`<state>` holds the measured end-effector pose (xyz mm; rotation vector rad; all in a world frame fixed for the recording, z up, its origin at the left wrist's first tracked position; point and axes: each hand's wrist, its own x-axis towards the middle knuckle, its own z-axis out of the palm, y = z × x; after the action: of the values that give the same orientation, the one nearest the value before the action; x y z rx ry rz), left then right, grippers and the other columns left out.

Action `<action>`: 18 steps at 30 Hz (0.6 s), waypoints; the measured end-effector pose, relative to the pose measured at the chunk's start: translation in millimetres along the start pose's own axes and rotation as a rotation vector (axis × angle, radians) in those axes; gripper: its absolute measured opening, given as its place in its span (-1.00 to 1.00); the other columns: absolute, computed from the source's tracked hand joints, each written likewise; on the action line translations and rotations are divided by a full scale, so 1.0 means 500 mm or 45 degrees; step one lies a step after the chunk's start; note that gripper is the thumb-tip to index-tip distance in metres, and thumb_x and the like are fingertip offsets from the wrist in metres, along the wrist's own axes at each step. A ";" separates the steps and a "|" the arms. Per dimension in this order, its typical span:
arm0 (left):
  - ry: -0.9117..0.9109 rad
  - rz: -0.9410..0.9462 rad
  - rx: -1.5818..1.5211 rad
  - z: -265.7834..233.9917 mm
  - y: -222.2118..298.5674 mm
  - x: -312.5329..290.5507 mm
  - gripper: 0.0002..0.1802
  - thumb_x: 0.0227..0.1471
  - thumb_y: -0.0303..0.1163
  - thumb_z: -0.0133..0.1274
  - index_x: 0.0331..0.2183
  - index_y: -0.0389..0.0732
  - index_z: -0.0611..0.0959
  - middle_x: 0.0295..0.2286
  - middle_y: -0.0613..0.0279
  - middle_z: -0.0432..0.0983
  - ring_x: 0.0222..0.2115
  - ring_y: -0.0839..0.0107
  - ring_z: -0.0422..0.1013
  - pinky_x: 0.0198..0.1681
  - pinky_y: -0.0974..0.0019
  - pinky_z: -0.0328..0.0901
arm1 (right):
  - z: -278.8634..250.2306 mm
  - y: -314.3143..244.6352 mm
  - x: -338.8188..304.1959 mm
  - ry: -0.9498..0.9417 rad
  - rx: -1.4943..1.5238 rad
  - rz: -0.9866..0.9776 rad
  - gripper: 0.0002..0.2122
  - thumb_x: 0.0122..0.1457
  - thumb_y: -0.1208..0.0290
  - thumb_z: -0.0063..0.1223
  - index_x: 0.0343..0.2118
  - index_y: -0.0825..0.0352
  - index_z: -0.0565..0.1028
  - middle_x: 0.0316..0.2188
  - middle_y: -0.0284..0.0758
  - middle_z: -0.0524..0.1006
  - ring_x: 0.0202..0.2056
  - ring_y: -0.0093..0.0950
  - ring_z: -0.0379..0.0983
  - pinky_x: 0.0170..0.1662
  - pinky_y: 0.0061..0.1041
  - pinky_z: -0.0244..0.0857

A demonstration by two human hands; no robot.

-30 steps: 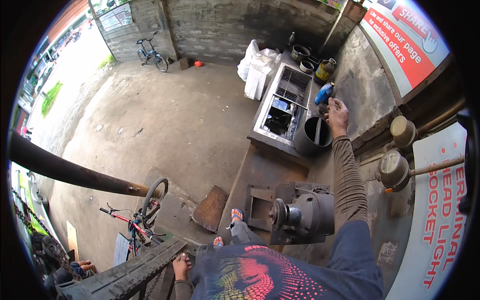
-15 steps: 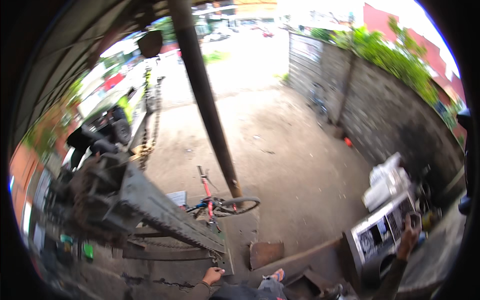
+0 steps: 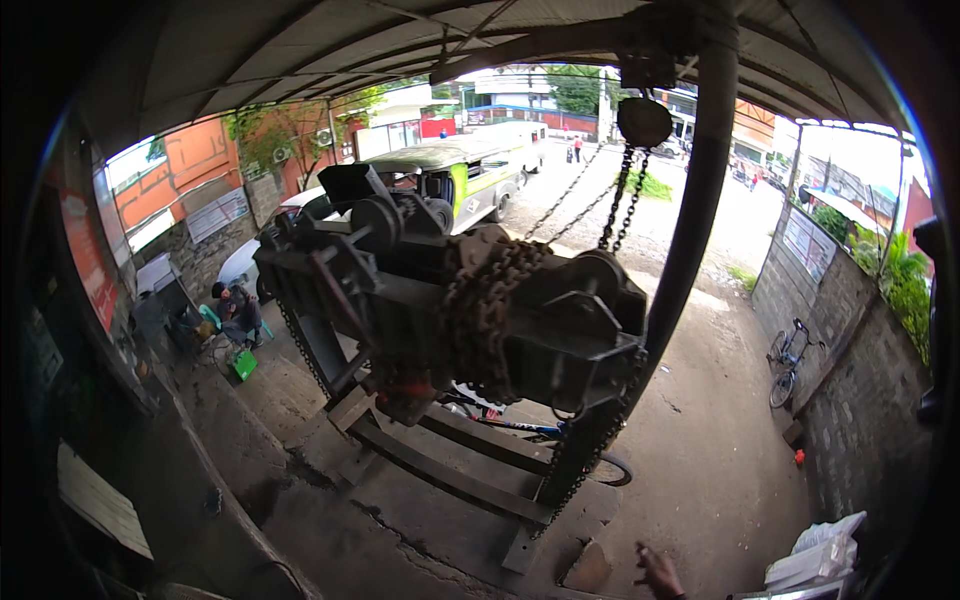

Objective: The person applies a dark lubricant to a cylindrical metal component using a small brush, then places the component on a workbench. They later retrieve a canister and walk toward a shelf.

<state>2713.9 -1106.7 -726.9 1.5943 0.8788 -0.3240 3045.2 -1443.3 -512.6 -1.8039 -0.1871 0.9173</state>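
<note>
My right hand [image 3: 658, 572] shows at the lower edge, right of the middle. Its forearm is cut off by the picture's edge. The fingers point up and to the left, somewhat apart, and nothing shows in them. Nearest to it is a rusty brown plate [image 3: 588, 568] on the ground, a little to the left. I do not see my left hand. A large dark metal press frame [image 3: 400, 310] stands ahead, with rusty chain [image 3: 497, 300] wound around its upper beam. More chain [image 3: 621, 200] hangs there from a hoist [image 3: 644, 122].
A steel post [image 3: 695, 180] rises by the frame. A bicycle [image 3: 530, 428] stands behind its lower bars. A person [image 3: 240, 315] sits far left near a green container [image 3: 244, 365]. White sacks [image 3: 815, 555] lie at lower right. A second bicycle [image 3: 787, 362] leans by the block wall [image 3: 850, 400].
The view has swung left and up, bringing in the whole press frame and the seated person. My left hand has left the picture. My right hand is away from the light-coloured cabinet.
</note>
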 end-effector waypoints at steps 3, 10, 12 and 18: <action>0.107 -0.070 -0.152 -0.091 -0.030 -0.075 -0.50 0.20 -0.13 0.28 0.01 -0.32 0.71 -0.21 0.08 0.73 -0.24 0.37 0.61 0.01 0.28 0.41 | 0.209 0.167 0.042 -0.398 -0.222 -0.434 -0.57 0.40 0.10 0.09 0.23 0.21 0.53 0.05 -0.15 0.56 0.08 -0.34 0.45 0.17 -0.32 0.36; 0.307 -0.137 -0.491 -0.220 -0.135 -0.197 -0.52 0.20 -0.18 0.28 0.01 -0.33 0.71 -0.20 0.06 0.72 -0.24 0.36 0.61 -0.01 0.28 0.43 | 0.380 0.168 0.166 -1.141 -0.253 -0.255 -0.69 0.28 0.22 0.25 -0.02 0.29 0.67 -0.08 -0.13 0.61 0.04 -0.35 0.49 0.14 -0.29 0.37; 0.346 -0.133 -0.589 -0.238 -0.181 -0.207 -0.53 0.20 -0.19 0.28 0.01 -0.34 0.71 -0.20 0.06 0.72 -0.23 0.36 0.61 -0.01 0.28 0.44 | 0.448 0.059 0.199 -1.089 -0.664 -0.218 -0.66 0.22 0.18 0.31 -0.04 0.29 0.68 -0.07 -0.10 0.60 0.06 -0.33 0.47 0.14 -0.30 0.38; 0.533 -0.042 -0.993 -0.309 -0.276 -0.256 -0.55 0.20 -0.22 0.28 0.01 -0.35 0.71 -0.18 0.04 0.72 -0.23 0.35 0.61 -0.03 0.28 0.45 | 0.894 -0.337 0.182 -1.145 -1.053 -1.044 -0.67 0.37 0.16 0.11 -0.05 0.34 0.65 -0.18 -0.20 0.66 -0.20 -0.31 0.62 -0.16 -0.32 0.51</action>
<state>2491.3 -1009.3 -707.2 0.9200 1.1665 0.3235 2860.9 -994.4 -481.2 -1.5826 -1.9410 1.0180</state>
